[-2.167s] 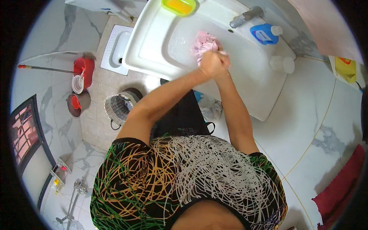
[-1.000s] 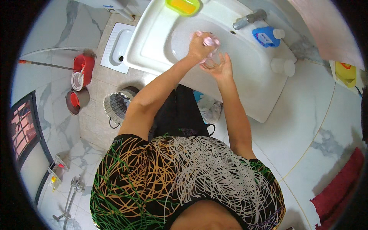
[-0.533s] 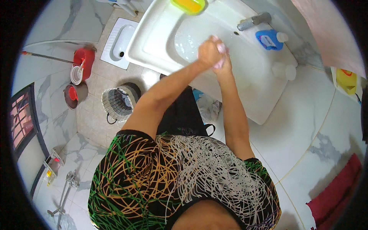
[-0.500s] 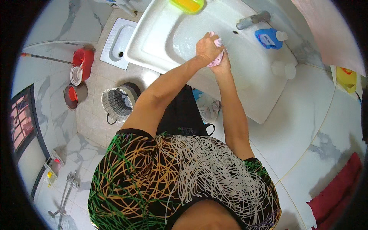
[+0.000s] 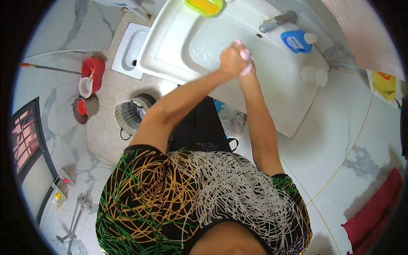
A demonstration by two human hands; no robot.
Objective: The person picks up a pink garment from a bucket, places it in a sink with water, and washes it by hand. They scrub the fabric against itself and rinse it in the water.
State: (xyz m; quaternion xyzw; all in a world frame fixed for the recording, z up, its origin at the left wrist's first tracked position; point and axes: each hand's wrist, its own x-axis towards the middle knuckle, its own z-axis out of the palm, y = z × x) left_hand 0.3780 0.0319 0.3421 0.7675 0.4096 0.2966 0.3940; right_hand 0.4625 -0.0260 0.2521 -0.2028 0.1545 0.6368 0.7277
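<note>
A bunched pale-pink cloth [image 5: 245,54] is squeezed between my two hands, over the near side of the white washbasin [image 5: 170,46]. My left hand [image 5: 232,62] is closed over the cloth, its knuckles facing up. Pressed against it from the right, my right hand [image 5: 250,71] grips the same cloth; most of its fingers are hidden behind the left hand. Only small bits of cloth show past the fingers, and the hands are a little blurred. Water with some bubbles [image 5: 208,53] lies in the bowl below.
A chrome faucet [image 5: 278,22], a blue bottle [image 5: 296,41] and a white translucent bottle [image 5: 314,75] stand on the basin's right side. A green soap dish [image 5: 204,7] sits at its far rim. A wicker basket [image 5: 129,115] and red mop bucket [image 5: 92,72] are on the floor, left.
My hands have turned and closed tighter around the pink cloth, so less of it shows. Both hands have shifted slightly toward me, and the view has tilted a little.
</note>
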